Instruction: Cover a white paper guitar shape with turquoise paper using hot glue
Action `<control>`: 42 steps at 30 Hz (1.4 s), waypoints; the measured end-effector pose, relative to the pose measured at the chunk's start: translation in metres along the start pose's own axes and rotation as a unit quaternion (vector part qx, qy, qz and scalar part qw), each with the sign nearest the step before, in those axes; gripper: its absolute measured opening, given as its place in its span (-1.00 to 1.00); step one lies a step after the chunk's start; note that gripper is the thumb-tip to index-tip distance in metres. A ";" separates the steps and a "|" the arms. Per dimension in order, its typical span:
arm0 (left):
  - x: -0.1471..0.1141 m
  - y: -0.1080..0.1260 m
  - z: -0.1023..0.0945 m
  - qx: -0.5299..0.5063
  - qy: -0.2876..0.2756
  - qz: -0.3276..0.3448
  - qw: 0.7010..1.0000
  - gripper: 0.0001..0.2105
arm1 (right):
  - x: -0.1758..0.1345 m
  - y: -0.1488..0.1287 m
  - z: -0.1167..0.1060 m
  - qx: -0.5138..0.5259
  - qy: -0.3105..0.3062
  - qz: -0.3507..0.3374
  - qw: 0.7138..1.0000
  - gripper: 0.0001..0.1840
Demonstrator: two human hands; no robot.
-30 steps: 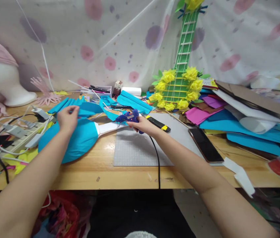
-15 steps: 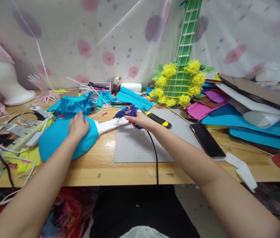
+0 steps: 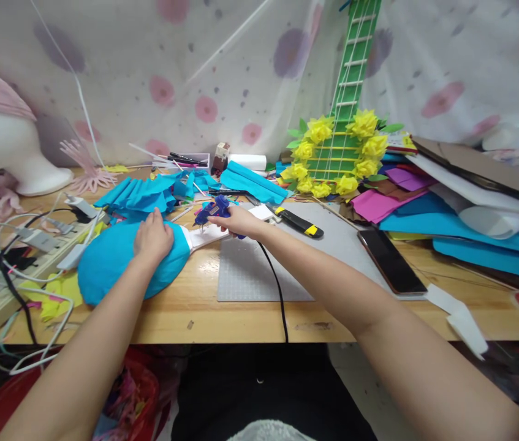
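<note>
A rounded piece covered in bright blue paper lies on the table, with a white flat neck running out to its right. My left hand rests flat on the blue part, near where the neck begins. A dark blue hot glue gun is gripped in my right hand, its nozzle over the neck close to the blue part. The glue gun's cord drops over the table's front edge. My right hand and wrist hide part of the neck and of the gun's handle.
A grey cutting mat lies under the neck's far end. A utility knife and phone lie at right. Crumpled blue paper sits behind. A green paper guitar stands at back. A cabled power strip lies left.
My right hand has moved the glue gun left along the white neck, nearer the blue part. My left hand stays on the blue part. The whole view has shifted slightly.
</note>
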State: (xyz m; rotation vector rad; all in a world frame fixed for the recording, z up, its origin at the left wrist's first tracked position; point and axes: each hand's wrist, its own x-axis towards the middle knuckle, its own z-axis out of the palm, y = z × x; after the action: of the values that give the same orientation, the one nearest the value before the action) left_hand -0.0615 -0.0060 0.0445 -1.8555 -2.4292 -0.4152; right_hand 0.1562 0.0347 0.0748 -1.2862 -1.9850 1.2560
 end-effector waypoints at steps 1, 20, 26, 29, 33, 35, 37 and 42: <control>-0.001 0.000 0.000 -0.003 0.000 0.002 1.000 -0.42 | -0.002 0.002 -0.002 0.034 0.012 -0.004 0.999 -0.65; -0.001 -0.018 -0.011 -0.018 -0.019 -0.003 1.000 -0.40 | -0.042 0.087 -0.084 0.440 0.277 0.088 0.850 -0.69; -0.007 -0.008 -0.009 0.000 -0.023 0.014 1.000 -0.42 | -0.009 0.096 -0.103 0.400 0.344 0.051 0.848 -0.59; -0.007 -0.007 -0.007 -0.010 -0.022 0.024 0.999 -0.43 | 0.007 0.098 -0.119 0.368 0.372 0.038 0.851 -0.62; -0.006 -0.009 -0.004 -0.021 -0.011 0.026 0.999 -0.45 | 0.014 0.090 -0.126 0.398 0.356 0.047 0.844 -0.70; -0.006 -0.009 -0.003 -0.024 -0.009 0.026 0.999 -0.45 | 0.009 0.085 -0.119 0.430 0.293 0.056 0.852 -0.73; -0.006 -0.009 -0.002 -0.024 -0.009 0.022 0.999 -0.45 | 0.003 0.082 -0.107 0.450 0.239 0.072 0.858 -0.73; -0.006 -0.010 -0.003 -0.020 -0.016 0.036 0.999 -0.46 | 0.002 0.079 -0.085 0.436 0.225 0.095 0.866 -0.71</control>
State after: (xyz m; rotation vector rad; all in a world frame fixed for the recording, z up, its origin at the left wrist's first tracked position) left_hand -0.0695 -0.0149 0.0443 -1.9735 -2.3833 -0.4347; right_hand 0.2566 0.0858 0.0464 -1.1412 -0.7900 1.5015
